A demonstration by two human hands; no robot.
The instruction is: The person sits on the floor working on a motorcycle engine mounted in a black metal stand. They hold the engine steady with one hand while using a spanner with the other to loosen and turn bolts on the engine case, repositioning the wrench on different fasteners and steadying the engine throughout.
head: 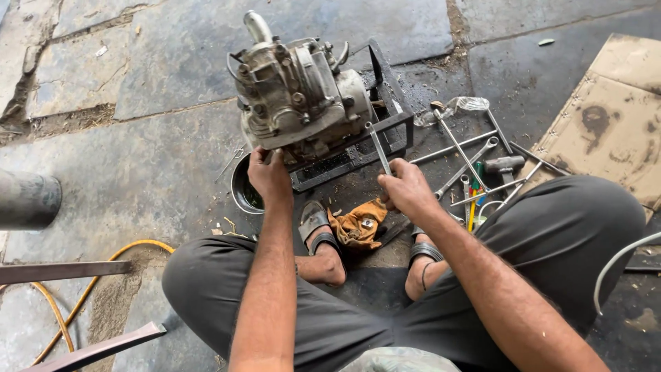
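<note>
Head view: an engine (303, 96) sits tilted on a black crate (385, 134) on the stone floor (158, 62). The left hand (270, 176) presses against the engine's lower edge, fingers curled together over a small part that cannot be made out. The right hand (406, 189) is closed around a wrench (379, 146), whose shaft rises from the fist with its head lying against the engine's side. More tools (475, 165) lie right of the crate, a steel bowl (244, 189) under the engine, an orange rag (358, 224) between the feet.
</note>
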